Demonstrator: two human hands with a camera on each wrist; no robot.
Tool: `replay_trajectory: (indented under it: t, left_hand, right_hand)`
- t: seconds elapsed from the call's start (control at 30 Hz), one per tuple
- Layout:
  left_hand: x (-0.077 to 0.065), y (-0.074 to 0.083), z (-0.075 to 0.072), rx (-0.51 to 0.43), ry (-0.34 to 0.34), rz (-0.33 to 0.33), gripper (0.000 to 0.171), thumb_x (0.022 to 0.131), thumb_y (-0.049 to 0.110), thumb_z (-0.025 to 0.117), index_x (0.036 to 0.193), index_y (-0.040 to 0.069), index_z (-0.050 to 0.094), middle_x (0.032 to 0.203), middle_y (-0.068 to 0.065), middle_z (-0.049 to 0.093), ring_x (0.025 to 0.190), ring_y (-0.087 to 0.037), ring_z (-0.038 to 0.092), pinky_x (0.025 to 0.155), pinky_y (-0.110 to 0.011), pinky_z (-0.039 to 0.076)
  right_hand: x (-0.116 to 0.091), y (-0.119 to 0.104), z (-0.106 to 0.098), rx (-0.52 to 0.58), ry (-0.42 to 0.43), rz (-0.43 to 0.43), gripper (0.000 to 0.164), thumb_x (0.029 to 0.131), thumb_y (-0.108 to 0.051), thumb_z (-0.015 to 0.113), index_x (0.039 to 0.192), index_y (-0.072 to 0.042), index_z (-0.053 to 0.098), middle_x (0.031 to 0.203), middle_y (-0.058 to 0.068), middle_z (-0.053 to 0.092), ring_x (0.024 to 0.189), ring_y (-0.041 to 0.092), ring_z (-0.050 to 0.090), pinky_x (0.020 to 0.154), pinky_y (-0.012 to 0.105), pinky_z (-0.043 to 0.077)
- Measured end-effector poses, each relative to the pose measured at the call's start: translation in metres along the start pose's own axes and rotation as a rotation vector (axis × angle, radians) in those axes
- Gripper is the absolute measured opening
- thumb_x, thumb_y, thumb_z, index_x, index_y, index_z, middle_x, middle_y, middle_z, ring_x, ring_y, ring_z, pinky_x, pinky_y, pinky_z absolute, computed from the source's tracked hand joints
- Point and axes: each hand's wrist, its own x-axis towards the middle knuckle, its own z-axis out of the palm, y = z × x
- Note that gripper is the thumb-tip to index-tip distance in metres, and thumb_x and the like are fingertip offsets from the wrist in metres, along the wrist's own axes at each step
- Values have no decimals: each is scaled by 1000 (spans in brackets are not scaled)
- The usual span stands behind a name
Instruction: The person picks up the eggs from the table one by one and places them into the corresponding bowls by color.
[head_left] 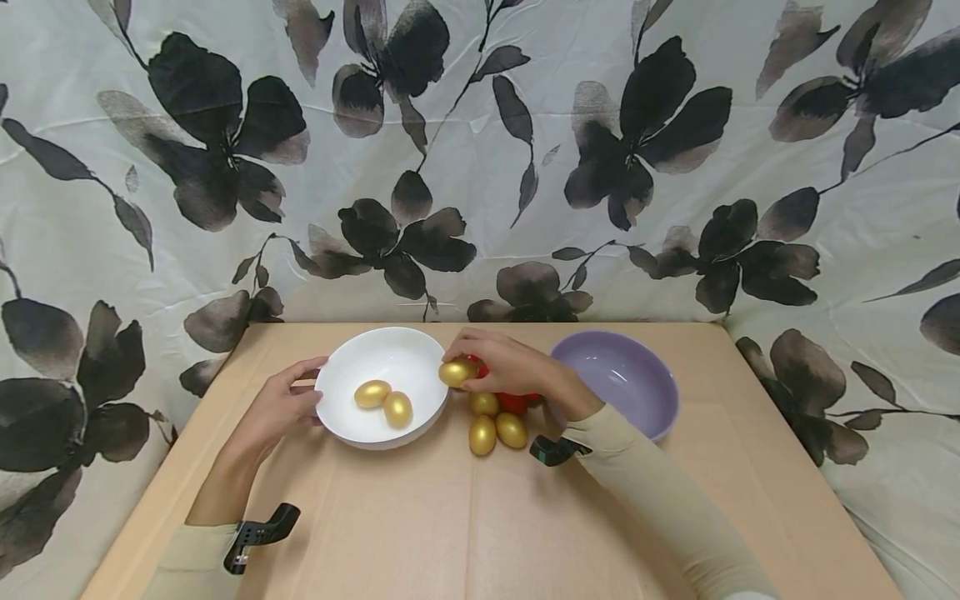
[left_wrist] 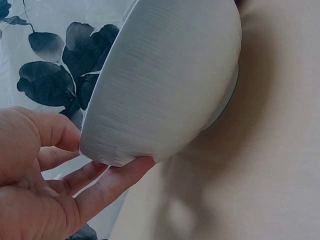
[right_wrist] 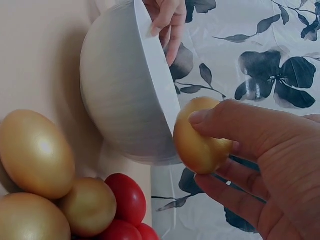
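My right hand (head_left: 498, 362) pinches a golden egg (right_wrist: 197, 135) between thumb and fingers, beside the right rim of a white bowl (head_left: 390, 350). Inside that bowl lie two golden eggs, one golden egg (head_left: 372, 394) touching the other. On the opposite side my left hand (head_left: 281, 404) holds the bowl's rim, its fingertips against the outer wall in the left wrist view. Under my right hand sits a cluster of golden eggs (head_left: 482, 435) and red eggs (right_wrist: 126, 199), partly hidden by the hand in the head view.
A purple bowl (head_left: 626, 375) stands at the right, partly covered by my right forearm. Everything rests on a light wooden table (head_left: 397, 525). Behind its far edge hangs a white cloth (head_left: 517, 208) with dark flowers.
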Motion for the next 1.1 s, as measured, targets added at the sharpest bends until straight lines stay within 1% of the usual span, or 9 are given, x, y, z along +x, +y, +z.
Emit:
replay_trajectory:
  t: [0.13,0.4,0.53,0.6,0.67,0.73,0.83,0.9,1.1]
  left_hand:
    - [0,1,0,-17,-1,0,63,98,-3,52,157,0,30,147,-31,37,123,-47,55,78,-44,63]
    - [2,1,-2,-13,3,-9,63,98,-4,52,157,0,31,143,-31,38,123,-47,54,80,-48,62]
    - [3,1,-2,-15,0,-10,62,98,-3,52,157,0,31,143,-31,38,123,-47,54,79,-45,63]
    - [4,1,-3,-15,-4,-7,62,98,-3,52,157,0,31,143,-31,39,122,-47,54,79,-45,63]
    - [5,1,-3,-14,-6,-4,62,98,-3,52,157,0,31,143,-31,39,122,-47,55,79,-46,63]
    - [5,1,-3,-15,-10,-2,62,98,-4,52,157,0,31,142,-31,39,122,-47,55,80,-47,63]
    - [6,1,-3,-13,-12,-3,62,98,-4,52,157,0,32,142,-31,39,122,-48,54,80,-47,63]
    - [7,1,-3,-11,-12,-4,62,98,-4,52,157,0,32,142,-31,40,122,-48,54,79,-47,63]
    - [8,0,-4,-13,-15,-5,62,98,-3,52,157,0,31,142,-31,40,123,-48,54,78,-44,63]
  right_hand:
    - [4,-2,0,11,-1,0,36,89,-20,77,124,-16,69,122,-4,61,109,10,57,100,29,53]
    - [16,-3,1,28,-4,-31,36,88,-20,77,124,-15,69,122,-2,60,109,12,57,100,35,54]
    - [22,-4,2,41,-11,-25,36,89,-19,75,124,-15,69,123,-2,60,107,11,57,94,29,56]
    - [25,-6,2,39,-14,-27,36,90,-19,74,125,-15,69,124,-2,60,107,10,58,90,23,56]
    - [28,-7,2,43,-16,-31,36,90,-18,74,125,-15,69,125,-2,60,107,10,58,87,18,55]
    - [32,-9,3,48,-22,-36,36,90,-16,74,126,-14,69,125,-1,59,107,11,58,86,16,55]
    - [37,-10,3,52,-33,-39,37,90,-15,73,127,-12,68,125,1,60,108,12,58,86,16,55]
    - [39,-11,3,53,-41,-38,38,90,-14,73,127,-11,68,125,2,60,108,13,59,86,18,56]
    - [48,-10,4,40,-74,-24,37,91,-15,73,127,-13,68,123,1,60,108,12,59,87,21,57]
